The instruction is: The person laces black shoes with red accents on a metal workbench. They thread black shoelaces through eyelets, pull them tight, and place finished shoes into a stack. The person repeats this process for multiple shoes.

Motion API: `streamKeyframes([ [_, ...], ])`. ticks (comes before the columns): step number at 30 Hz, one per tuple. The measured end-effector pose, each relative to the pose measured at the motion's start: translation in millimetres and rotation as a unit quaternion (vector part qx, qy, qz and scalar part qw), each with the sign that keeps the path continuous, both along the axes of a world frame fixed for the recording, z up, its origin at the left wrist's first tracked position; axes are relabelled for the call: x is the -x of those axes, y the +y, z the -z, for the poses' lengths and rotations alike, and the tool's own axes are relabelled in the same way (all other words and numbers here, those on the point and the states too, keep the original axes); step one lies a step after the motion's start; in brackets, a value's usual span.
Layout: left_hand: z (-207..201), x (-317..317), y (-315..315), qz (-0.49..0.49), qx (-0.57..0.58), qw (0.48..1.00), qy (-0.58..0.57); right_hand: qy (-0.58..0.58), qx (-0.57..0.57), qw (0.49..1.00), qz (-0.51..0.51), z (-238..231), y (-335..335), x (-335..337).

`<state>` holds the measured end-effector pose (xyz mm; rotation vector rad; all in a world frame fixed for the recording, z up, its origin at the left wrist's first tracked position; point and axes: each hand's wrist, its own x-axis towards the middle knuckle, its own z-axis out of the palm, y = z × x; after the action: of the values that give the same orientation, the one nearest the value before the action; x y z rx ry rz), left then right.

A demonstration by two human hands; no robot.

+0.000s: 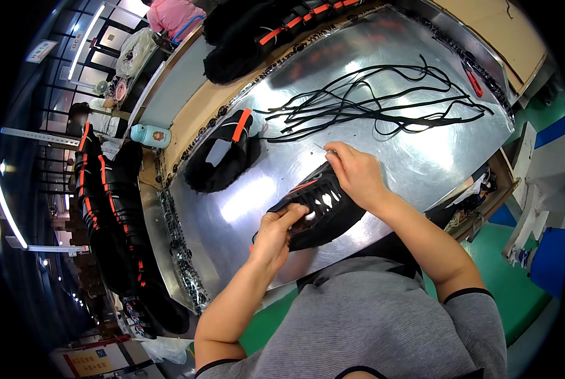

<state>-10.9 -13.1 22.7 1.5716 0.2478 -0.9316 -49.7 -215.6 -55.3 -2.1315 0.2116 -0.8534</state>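
Note:
In front of me a black shoe upper point(320, 237) with orange trim and a row of lace openings lies tilted over the metal table. My left hand point(275, 237) grips its near left end, thumb and fingers closed around the edge. Over the far right end is my right hand point(358, 174), its thumb and forefinger pinched together; what they hold, if anything, is too small to make out. Beyond the hands a loose tangle of black laces point(371, 114) is spread out. To the left rests another black upper point(222, 161) with an orange strip and a grey patch.
The shiny metal table point(232, 208) has a raised, taped rim. Red-handled snips point(473, 82) lie at its far right. Rows of black uppers with orange strips point(108, 208) stand along the left and far sides. A light blue bottle point(150, 136) sits left; a person in pink point(172, 16) is farther off.

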Motion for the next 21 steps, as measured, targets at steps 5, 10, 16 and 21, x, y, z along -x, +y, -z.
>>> streamKeyframes([
  [5,14.4,-13.0,28.1,0.200,-0.029,0.974,-0.099,0.002,0.017,0.999,0.030,-0.5,4.3,-1.0],
  [10,-2.6,6.0,25.8,0.232,-0.118,0.882,-0.393,0.011,0.018,0.999,0.038,-1.1,4.6,-1.7],
  [16,7.9,75.5,95.7,0.003,-0.133,0.853,-0.504,0.018,-0.047,0.998,0.023,-6.0,8.9,-1.1],
  [21,24.1,72.7,82.0,-0.254,0.149,0.905,-0.305,0.059,-0.031,0.998,-0.022,-11.9,33.1,10.8],
])
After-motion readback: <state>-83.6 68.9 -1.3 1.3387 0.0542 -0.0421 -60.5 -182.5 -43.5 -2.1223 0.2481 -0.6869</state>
